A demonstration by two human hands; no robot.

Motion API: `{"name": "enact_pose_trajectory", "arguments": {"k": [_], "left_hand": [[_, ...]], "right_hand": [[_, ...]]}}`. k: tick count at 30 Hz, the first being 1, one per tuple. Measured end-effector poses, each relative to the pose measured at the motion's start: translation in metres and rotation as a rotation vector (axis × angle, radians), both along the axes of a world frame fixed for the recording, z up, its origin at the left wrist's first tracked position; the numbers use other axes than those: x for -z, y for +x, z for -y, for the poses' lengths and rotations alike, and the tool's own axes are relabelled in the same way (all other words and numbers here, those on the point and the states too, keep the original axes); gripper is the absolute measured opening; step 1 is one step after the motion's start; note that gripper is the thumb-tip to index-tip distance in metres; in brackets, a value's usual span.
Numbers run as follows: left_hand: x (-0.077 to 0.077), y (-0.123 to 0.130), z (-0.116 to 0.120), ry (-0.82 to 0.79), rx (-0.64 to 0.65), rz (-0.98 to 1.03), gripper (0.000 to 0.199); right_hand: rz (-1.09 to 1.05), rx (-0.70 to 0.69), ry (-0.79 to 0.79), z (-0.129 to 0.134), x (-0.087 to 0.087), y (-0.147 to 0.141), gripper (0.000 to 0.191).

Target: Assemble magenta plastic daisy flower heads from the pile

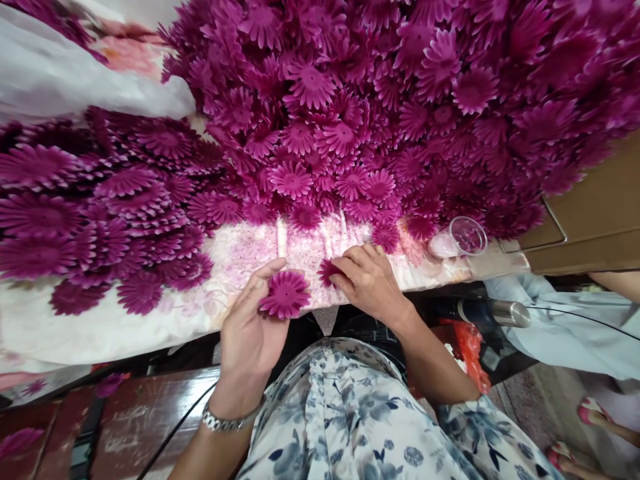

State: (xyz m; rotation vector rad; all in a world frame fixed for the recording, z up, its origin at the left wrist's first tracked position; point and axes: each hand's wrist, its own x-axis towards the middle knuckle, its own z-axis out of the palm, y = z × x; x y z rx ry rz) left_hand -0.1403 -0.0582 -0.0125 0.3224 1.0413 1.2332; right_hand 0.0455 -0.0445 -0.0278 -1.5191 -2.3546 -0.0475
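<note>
Foreground: the wearer's floral-print shirt (327, 413). Beyond it, a broad heap of magenta flower heads (340, 137) lies on a patterned tablecloth (235, 257). The left hand (250, 337) (a metal-banded watch (231, 421) circles its wrist) grips a single flower (285, 294) by one side, near the cloth's front edge. The right hand (374, 283), fingers bent, pinches a smaller-looking, partly hidden bloom (327, 272) near the first.

Glare lower left, blurred edges.
</note>
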Motion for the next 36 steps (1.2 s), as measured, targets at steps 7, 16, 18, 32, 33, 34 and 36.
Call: {"name": "enact_pose_trajectory", "arguments": {"k": [7,16,18,32,33,34,36], "left_hand": [[-0.004,-0.002,0.001,-0.053,-0.038,0.095,0.029],[0.004,0.024,-0.004,0.054,0.087,0.092,0.041],[0.004,0.029,-0.005,0.063,0.107,0.087,0.043],[0.012,0.034,0.002,0.065,0.050,0.064,0.035],[0.012,0.035,0.002,0.062,0.044,0.070,0.034],[0.012,0.035,0.002,0.059,0.042,0.079,0.034],[0.011,0.036,0.001,0.057,0.041,0.097,0.034]], "right_hand": [[-0.103,0.178,0.265,-0.006,-0.010,0.025,0.016],[-0.459,0.099,0.152,0.006,-0.024,0.020,0.021],[-0.531,-0.025,0.038,0.010,-0.022,-0.002,0.019],[-0.190,0.348,0.443,-0.013,-0.016,0.033,0.017],[-0.161,0.380,0.457,-0.014,-0.019,0.037,0.023],[-0.158,0.368,0.449,-0.014,-0.022,0.038,0.028],[-0.227,0.221,0.379,-0.010,-0.024,0.029,0.031]]}}
